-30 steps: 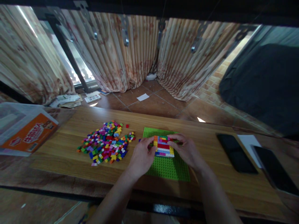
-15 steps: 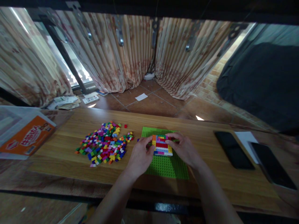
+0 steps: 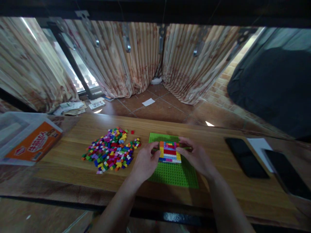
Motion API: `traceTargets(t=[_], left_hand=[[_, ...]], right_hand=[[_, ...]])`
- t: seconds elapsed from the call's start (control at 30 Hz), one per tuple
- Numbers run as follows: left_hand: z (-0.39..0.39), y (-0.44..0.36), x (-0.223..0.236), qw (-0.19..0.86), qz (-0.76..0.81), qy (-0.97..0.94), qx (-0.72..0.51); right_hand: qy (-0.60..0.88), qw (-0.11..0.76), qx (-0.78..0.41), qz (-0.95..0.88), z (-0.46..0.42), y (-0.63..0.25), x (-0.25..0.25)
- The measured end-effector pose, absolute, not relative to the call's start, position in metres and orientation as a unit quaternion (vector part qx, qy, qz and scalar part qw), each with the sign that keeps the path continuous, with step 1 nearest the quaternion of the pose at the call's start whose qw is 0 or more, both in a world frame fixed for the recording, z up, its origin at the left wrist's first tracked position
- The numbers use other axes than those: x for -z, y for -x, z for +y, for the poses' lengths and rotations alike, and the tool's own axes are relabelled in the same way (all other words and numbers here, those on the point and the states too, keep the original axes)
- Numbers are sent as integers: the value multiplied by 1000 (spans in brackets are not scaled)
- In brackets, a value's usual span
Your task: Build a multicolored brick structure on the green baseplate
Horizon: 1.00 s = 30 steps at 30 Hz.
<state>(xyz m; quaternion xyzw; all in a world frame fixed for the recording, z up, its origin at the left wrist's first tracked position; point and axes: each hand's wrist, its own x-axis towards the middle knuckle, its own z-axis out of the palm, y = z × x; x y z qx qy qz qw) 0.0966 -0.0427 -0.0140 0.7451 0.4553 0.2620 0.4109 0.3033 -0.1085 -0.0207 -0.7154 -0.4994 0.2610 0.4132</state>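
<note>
A flat block of coloured toy bricks, with red, yellow, white, orange and blue rows, sits over the green baseplate. At its left edge, my left hand holds it between thumb and bent fingers. My right hand is by the block's right edge, thumb and forefinger apart, the thumb tip close to or touching the bricks. Whether the block is pressed onto the plate's studs I cannot tell. Left of my hands lies a pile of loose toy bricks in many colours.
The wooden table carries everything. A clear plastic box with an orange label stands at the left. Towards the right edge lie a black phone, a white paper and another dark phone-like device. Curtains hang beyond.
The fingers of my right hand have spread a little and eased off the block's right side. My left hand stays at the left edge. The whole view has shifted slightly.
</note>
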Motion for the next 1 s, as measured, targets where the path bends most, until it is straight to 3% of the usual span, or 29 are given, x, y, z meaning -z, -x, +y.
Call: traceTargets(t=[0.3, 0.57, 0.77, 1.0], left_hand=[[0, -43, 6, 253, 558, -743, -271], [14, 1, -2, 245, 598, -736, -201], [22, 28, -9, 190, 676, -675, -226], [25, 12, -4, 126, 671, -709, -176]], right_hand=[[746, 422, -230, -461, -115, -309, 16], [765, 364, -183, -500, -114, -311, 25], [767, 325, -165, -528, -112, -316, 33], [766, 300, -164, -545, -111, -318, 37]])
